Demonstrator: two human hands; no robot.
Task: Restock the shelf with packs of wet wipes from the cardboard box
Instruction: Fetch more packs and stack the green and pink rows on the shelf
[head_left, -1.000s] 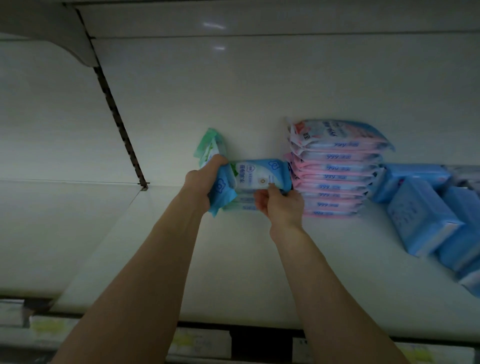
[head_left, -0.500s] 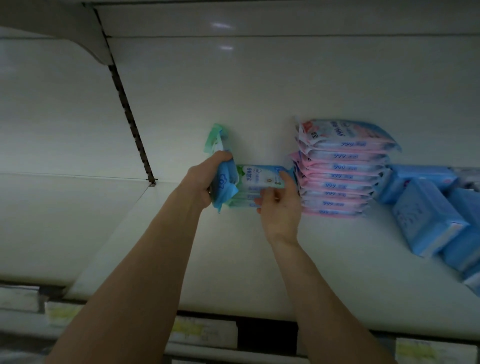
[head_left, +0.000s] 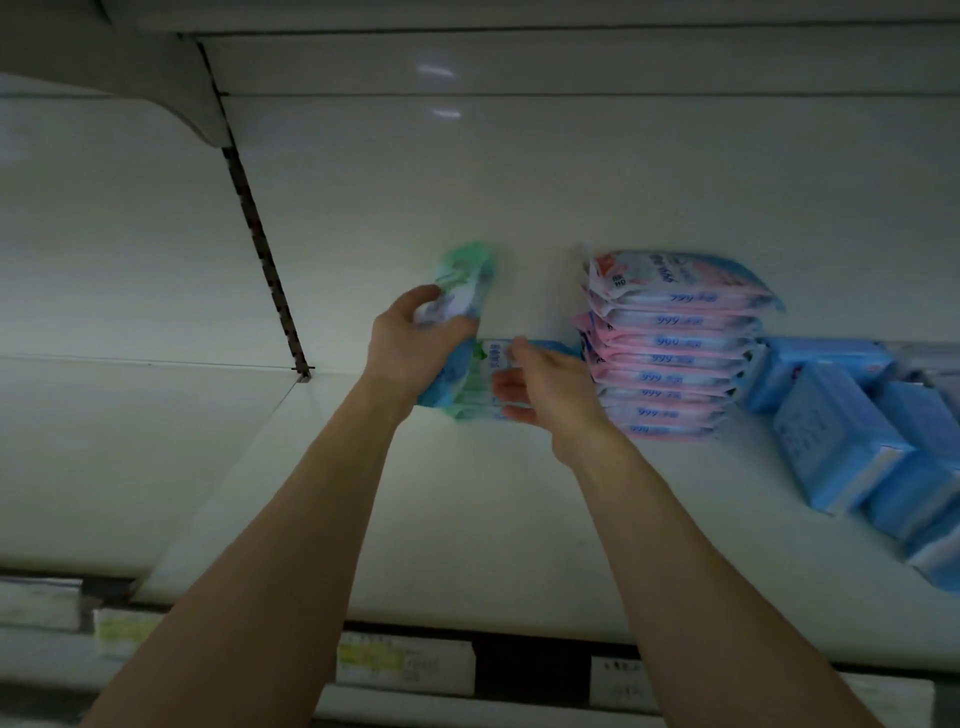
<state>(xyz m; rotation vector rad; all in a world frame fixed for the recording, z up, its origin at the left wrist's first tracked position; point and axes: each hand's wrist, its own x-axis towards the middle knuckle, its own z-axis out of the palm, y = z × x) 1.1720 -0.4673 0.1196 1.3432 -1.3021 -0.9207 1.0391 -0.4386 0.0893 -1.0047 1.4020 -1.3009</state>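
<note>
At the back of the shelf (head_left: 467, 519), the left hand (head_left: 410, 348) has its grip closed round a pack of wipes (head_left: 462, 283) held on end by the low pile (head_left: 485, 376), the right hand (head_left: 550, 389) lying open against it, so a careless shove may topple the pink stack (head_left: 670, 353) alongside.

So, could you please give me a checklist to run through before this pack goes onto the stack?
1. Left hand grips the upright pack: ok.
2. Right hand at the low blue-green stack, fingers relaxed: ok.
3. Stack squared up: cannot tell, hands cover it.
4. Held pack lying flat: not ok, it stands on end.
5. Headroom above it, lower than the pink stack: ok.
</note>
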